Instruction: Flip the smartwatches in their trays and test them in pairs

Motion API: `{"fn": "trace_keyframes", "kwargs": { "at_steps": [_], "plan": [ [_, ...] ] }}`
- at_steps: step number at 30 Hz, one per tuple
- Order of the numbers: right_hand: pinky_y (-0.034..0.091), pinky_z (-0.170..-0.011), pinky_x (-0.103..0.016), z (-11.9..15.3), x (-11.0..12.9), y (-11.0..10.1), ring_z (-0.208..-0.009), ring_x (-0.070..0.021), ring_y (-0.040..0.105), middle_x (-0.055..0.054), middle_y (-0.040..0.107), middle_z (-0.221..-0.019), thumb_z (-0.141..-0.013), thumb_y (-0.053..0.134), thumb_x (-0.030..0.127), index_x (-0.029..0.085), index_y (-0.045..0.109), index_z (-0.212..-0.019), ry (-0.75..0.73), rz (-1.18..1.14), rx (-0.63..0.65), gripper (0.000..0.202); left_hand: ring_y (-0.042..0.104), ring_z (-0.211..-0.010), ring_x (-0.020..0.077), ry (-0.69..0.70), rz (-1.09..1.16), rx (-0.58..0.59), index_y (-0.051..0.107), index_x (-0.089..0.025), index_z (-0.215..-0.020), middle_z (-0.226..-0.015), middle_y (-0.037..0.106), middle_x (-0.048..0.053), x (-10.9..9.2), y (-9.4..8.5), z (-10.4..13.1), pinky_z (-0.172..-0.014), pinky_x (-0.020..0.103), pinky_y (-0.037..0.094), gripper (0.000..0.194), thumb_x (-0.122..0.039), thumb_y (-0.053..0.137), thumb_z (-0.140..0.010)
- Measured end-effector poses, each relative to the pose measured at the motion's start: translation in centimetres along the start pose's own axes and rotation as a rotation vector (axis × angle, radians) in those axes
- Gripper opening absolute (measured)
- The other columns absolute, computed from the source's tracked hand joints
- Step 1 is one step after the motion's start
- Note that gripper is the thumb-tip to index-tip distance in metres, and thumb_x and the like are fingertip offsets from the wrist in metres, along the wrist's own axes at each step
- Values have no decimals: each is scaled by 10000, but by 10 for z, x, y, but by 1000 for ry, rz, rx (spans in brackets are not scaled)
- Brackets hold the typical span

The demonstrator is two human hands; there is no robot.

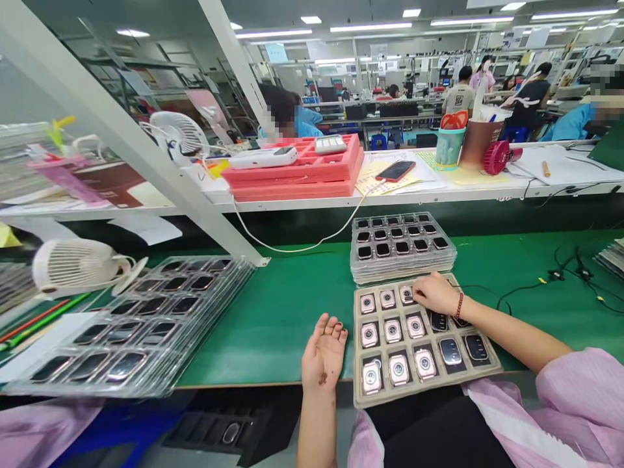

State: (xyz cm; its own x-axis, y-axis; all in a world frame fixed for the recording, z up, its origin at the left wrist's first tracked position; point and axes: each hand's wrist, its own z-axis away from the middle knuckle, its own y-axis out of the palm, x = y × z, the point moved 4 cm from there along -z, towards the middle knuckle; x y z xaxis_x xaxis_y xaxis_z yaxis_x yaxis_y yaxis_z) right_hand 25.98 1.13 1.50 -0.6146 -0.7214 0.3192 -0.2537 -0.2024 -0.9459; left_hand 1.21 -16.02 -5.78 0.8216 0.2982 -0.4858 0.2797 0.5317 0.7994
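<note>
A beige tray [385, 393] lies at the bench's front edge with several smartwatches in its pockets. In the left and middle columns they lie back up, such as the pink-gold one [398, 369]. Dark screens face up on the right side, including one smartwatch [476, 348] in the front corner. My right hand [437, 294] reaches over the back row, its fingers closed at the edge of a smartwatch [406, 294]; the fingertips are partly hidden. Left of the tray, my left hand [325, 351] rests palm up, fingers loosely curled and apart, holding nothing.
Behind the beige tray stands a stack of clear trays [402, 250] with dark watches. Another clear stack [146, 325] is at the left, beside a white fan [73, 266]. A shelf above holds red foam trays [295, 172] and a phone [396, 171]. Cables [560, 276] lie right.
</note>
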Motion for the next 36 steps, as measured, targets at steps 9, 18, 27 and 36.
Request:
{"fn": "trace_keyframes", "kwargs": {
  "at_steps": [9, 18, 27, 36],
  "plan": [
    [322, -626, -255, -8, -13, -5, -722, -168, 630, -34, 729, -773, -947, 534, 198, 183, 676, -761, 98, -58, 23, 234, 691, -704, 161, -7, -11, -12, 709, -172, -965, -841, 720, 66, -2, -4, -4, -641, 282, 605, 233, -184, 602, -759],
    [281, -572, -259, -7, -18, -3, -643, -156, 594, -20, 694, -694, -983, 526, 333, 190, 649, -689, 107, -77, 50, 350, 704, -728, 162, 0, -16, 49, 713, -180, -978, -864, 728, 68, -2, -8, -6, -661, 279, 612, 226, -180, 601, -782],
    [379, -751, -284, -8, -8, -6, -831, -182, 643, -46, 730, -897, -963, 544, 212, 174, 679, -868, 82, -50, -19, 169, 690, -687, 155, -18, 4, -27, 723, -169, -940, -829, 722, 68, -3, 1, 0, -626, 275, 610, 219, -166, 558, -796],
    [385, -803, -330, 46, 24, 5, -824, -200, 624, -63, 684, -914, -862, 644, 174, 173, 675, -789, -46, 0, 91, 80, 694, -691, 165, -18, 6, -18, 721, -166, -946, -829, 724, 73, -2, 1, -2, -631, 285, 615, 223, -169, 596, -760]
  ]
}}
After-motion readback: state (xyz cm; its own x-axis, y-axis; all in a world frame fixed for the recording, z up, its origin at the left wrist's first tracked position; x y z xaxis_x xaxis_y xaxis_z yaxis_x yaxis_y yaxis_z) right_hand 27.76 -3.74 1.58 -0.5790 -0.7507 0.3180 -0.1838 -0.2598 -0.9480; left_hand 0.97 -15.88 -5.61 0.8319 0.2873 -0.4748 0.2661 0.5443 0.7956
